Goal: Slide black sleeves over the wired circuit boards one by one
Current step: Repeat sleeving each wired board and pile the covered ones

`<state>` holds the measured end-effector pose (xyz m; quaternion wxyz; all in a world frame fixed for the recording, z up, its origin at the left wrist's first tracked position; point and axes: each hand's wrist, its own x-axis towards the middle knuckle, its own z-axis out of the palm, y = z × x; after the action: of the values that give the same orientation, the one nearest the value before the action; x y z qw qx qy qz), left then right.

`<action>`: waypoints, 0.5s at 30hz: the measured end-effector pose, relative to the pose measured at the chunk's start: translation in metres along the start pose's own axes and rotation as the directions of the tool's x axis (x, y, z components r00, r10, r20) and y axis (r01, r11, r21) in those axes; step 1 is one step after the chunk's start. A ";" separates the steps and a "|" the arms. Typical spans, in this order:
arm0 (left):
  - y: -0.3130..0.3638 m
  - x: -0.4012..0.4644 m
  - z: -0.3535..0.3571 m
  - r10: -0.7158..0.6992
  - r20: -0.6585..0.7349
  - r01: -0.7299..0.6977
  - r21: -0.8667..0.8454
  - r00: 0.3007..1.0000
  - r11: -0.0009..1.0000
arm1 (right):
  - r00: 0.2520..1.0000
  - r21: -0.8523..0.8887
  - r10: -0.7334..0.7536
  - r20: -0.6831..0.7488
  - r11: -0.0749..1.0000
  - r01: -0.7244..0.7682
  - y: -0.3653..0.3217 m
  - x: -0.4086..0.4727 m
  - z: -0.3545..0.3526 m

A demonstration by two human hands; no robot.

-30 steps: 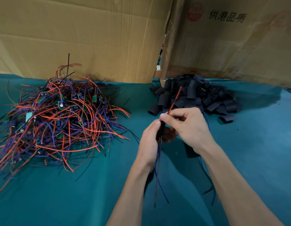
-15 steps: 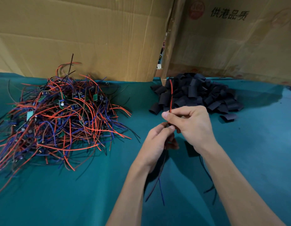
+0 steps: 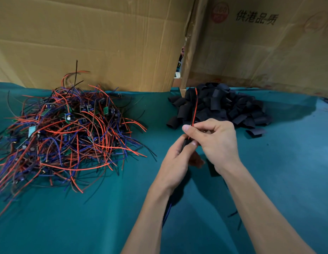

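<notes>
- Since a second ago, both hands are sitting closer together, the red wire [image 3: 194, 110] standing more upright.
- Right hand [image 3: 214, 142] is pinching that wire between thumb and forefinger.
- Left hand [image 3: 176, 162] is gripping a black sleeve [image 3: 186, 143] just below.
- Loose sleeves pile [image 3: 223, 107] is lying beyond; wired boards heap [image 3: 67, 132] is lying left on the green cloth [image 3: 86, 217].

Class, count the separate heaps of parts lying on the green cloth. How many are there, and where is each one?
2. The tangle of wired boards lies at the left; the heap of black sleeves lies at the back right, behind the hands. Loose sleeves may be hidden under the arms.
</notes>
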<state>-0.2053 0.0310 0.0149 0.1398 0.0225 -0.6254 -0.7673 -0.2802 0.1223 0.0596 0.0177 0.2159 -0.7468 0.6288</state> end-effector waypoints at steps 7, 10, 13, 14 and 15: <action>-0.003 0.001 -0.002 -0.048 0.048 0.047 0.014 0.998 0.999 | 0.996 0.040 -0.066 0.065 0.997 0.063 -0.003 -0.008 0.005; -0.002 0.002 -0.002 -0.055 0.033 0.057 -0.049 0.998 0.997 | 0.994 0.038 -0.092 0.060 0.995 0.090 -0.004 -0.004 0.002; 0.001 0.001 -0.003 -0.077 0.011 0.078 -0.160 0.997 0.984 | 0.994 -0.024 -0.099 0.043 0.995 0.100 0.000 -0.005 0.008; 0.001 0.001 -0.003 -0.084 -0.005 0.082 -0.195 0.996 0.977 | 0.995 -0.026 -0.093 0.042 0.995 0.094 0.000 -0.007 0.009; 0.002 0.001 -0.002 -0.093 -0.027 0.085 -0.214 0.995 0.973 | 0.996 -0.014 -0.082 0.034 0.996 0.082 0.000 -0.009 0.010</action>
<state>-0.2053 0.0283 0.0165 0.1184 0.0496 -0.5357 -0.8346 -0.2698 0.1151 0.0549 0.0325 0.2570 -0.7422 0.6182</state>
